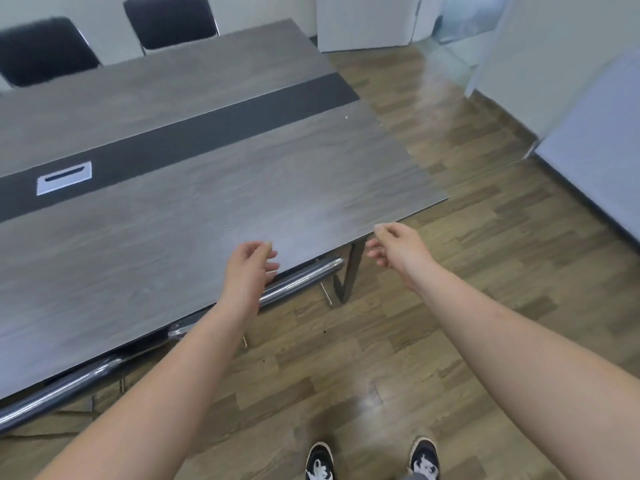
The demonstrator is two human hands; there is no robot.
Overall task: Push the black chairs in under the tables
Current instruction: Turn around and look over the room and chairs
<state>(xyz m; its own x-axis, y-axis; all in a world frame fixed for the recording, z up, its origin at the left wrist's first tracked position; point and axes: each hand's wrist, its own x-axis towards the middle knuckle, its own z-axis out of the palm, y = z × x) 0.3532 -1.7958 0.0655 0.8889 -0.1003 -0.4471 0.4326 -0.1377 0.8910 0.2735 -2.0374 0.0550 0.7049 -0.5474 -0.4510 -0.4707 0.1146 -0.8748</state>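
Observation:
A long grey table (pixel 194 188) with a dark centre strip fills the left of the head view. Along its near edge, chrome top rails of black chairs show: one (pixel 304 277) right under my hands, another (pixel 52 393) further left; their seats are hidden beneath the tabletop. My left hand (pixel 251 268) hovers just above the near rail, fingers curled and apart, holding nothing. My right hand (pixel 394 245) hangs open beside the table's near right corner, off the rail. Two more black chair backs (pixel 45 50) (pixel 171 20) stand at the far side.
A black table leg (pixel 349 271) stands under the near corner. Wood-look floor (pixel 450 323) stretches to the right toward white walls (pixel 595 140) and a white cabinet (pixel 367 19). A white cable-port plate (pixel 64 177) lies in the table's centre strip. My shoes (pixel 320 462) are at the bottom.

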